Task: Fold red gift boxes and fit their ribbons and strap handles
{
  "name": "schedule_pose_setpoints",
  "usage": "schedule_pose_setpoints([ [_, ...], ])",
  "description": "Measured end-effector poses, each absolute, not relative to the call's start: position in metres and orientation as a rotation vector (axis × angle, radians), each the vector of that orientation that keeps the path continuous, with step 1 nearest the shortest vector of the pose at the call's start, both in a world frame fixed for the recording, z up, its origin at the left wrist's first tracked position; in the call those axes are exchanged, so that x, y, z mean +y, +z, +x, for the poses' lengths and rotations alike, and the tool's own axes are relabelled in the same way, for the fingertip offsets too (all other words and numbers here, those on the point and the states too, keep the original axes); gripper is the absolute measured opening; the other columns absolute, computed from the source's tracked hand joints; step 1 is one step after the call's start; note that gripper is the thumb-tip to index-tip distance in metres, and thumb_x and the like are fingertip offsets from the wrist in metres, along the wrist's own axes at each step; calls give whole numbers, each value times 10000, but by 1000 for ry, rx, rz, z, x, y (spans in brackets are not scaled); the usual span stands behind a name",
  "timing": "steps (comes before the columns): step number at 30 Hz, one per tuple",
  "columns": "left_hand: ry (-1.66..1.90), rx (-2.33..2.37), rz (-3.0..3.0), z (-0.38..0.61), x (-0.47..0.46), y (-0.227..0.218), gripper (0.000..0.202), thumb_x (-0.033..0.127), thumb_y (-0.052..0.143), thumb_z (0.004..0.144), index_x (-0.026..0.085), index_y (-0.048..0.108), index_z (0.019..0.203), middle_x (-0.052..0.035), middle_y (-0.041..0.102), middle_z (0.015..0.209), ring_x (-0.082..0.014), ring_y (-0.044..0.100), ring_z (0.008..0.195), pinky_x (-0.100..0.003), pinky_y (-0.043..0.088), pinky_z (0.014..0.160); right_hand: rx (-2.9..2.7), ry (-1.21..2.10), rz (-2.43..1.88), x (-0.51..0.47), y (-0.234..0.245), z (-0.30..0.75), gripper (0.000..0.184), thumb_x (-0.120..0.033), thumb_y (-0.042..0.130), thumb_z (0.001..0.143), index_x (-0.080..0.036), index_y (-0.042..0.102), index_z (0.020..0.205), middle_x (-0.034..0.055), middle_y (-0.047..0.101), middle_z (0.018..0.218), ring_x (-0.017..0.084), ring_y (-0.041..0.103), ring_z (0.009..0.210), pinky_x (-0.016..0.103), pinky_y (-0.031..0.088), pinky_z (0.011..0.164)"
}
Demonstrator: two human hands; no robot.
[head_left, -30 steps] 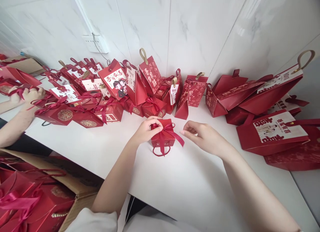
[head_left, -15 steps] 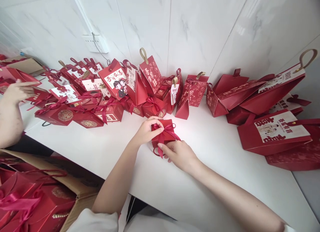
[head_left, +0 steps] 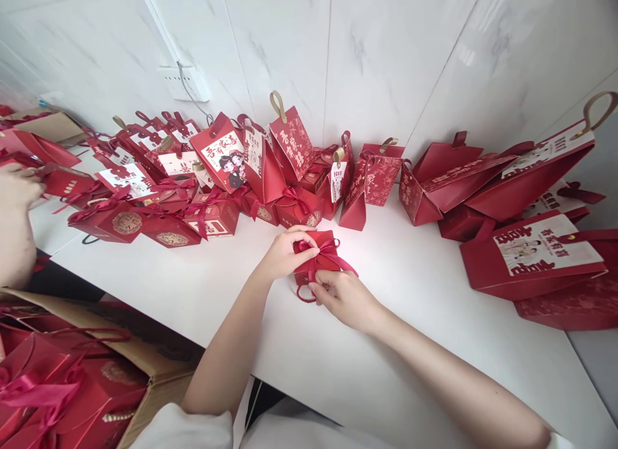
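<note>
A small red gift box [head_left: 303, 267] sits on the white table in front of me, with a dark pink ribbon bow [head_left: 329, 248] across its top. My left hand [head_left: 284, 254] is closed at the box's far left, its thumb on the left side of the bow and its fingers behind. On the near side, my right hand [head_left: 348, 299] pinches a hanging tail of the ribbon between thumb and bent fingers, hiding part of the box. A red cord handle [head_left: 303, 299] loops out below the box onto the table.
Red gift boxes [head_left: 168, 231] crowd the table's back along the tiled wall [head_left: 367, 62]. More tent-shaped boxes [head_left: 483, 256] pile up at right. An open carton [head_left: 164, 378] of red boxes stands front left. Another person's hand [head_left: 22, 186] touches boxes at far left.
My right hand has shifted slightly, its fingers now more curled around the ribbon tail. My left hand stays on the bow. The other person's hand has moved left and down.
</note>
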State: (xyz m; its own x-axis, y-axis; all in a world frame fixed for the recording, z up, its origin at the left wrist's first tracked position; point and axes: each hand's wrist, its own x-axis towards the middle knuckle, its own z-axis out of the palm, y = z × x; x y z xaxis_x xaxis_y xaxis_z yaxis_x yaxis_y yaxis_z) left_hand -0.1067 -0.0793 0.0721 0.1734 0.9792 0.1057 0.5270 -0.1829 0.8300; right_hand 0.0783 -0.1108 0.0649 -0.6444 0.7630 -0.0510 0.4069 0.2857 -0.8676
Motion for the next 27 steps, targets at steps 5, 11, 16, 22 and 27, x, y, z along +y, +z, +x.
schedule_pose_setpoints([
  [5, 892, 1424, 1805, -107, -78, 70, 132, 317, 635, 786, 200, 681, 825, -55, 574, 1291, -244, 525, 1214, -406, 345, 1099, -2177, 1353, -1005, -109, 65, 79, 342, -379, 426, 949, -228, 432, 642, -5, 553, 624, 155, 504, 567, 300, 374, 555],
  [11, 901, 1422, 1800, -106, -77, 68, 136, 324, 639, 786, 199, 680, 823, -54, 572, 1292, -242, 531, 1206, -407, 350, 1096, -2176, 1380, -980, -108, 67, 81, 324, -361, 464, 927, -231, 456, 631, 3, 556, 637, 169, 526, 602, 321, 417, 601],
  [16, 887, 1421, 1813, -108, -79, 72, 157, 342, 631, 795, 198, 683, 827, -65, 574, 1287, -243, 539, 1194, -413, 351, 1095, -2142, 1476, -923, -108, 70, 82, 339, -367, 459, 929, -223, 459, 622, -2, 592, 672, 157, 546, 634, 306, 421, 614],
  [22, 836, 1401, 1870, -117, -87, 82, 197, 329, 577, 833, 244, 700, 962, -51, 548, 1324, -241, 505, 1234, -413, 367, 1086, -2077, 1494, -1057, -105, 71, 83, 442, -544, 481, 899, -207, 487, 613, -17, 539, 612, 128, 469, 565, 269, 359, 539],
  [27, 882, 1479, 1901, -116, -88, 82, 152, 303, 592, 818, 235, 695, 906, -43, 568, 1286, -231, 532, 1197, -398, 378, 1074, -2002, 1442, -1072, -101, 69, 84, 412, -539, 460, 911, -209, 528, 675, -1, 581, 652, 153, 528, 624, 274, 404, 582],
])
